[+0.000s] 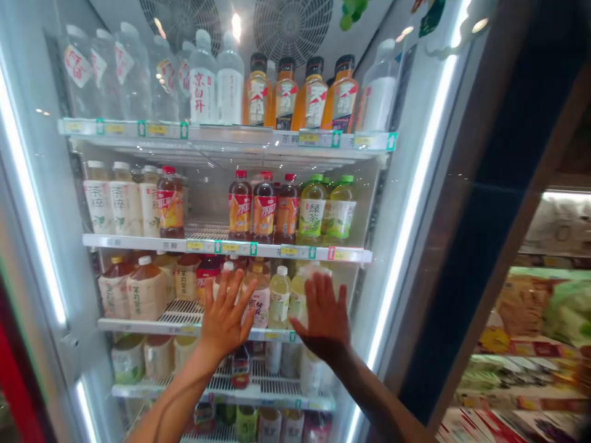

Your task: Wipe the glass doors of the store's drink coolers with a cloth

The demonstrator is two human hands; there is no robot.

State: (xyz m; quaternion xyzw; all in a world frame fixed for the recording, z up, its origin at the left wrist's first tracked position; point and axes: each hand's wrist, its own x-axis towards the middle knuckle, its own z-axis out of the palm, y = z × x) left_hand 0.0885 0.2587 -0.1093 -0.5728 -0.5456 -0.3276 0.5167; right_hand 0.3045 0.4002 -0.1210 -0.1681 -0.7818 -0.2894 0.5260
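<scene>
Both my hands are raised in front of a drinks fridge, fingers spread, holding nothing. My left hand [227, 314] is before the third shelf [148, 325], overlapping a pink-labelled bottle [261, 301]. Farther right, my right hand [323, 314] partly covers a pale yellow bottle [298, 295]. Between the two hands stands a white-capped, light yellow bottle [279, 295]. Whether either hand touches glass or a bottle I cannot tell. On the shelf above are red-capped iced tea bottles [264, 212] and green-capped green tea bottles [311, 212].
The top shelf [231, 132] carries clear water bottles [203, 80] and black-capped orange bottles [315, 95]. Large tea bottles [146, 289] stand at the left. A bright light strip [410, 203] and dark frame [466, 203] edge the right side. Packaged goods [521, 301] sit beyond.
</scene>
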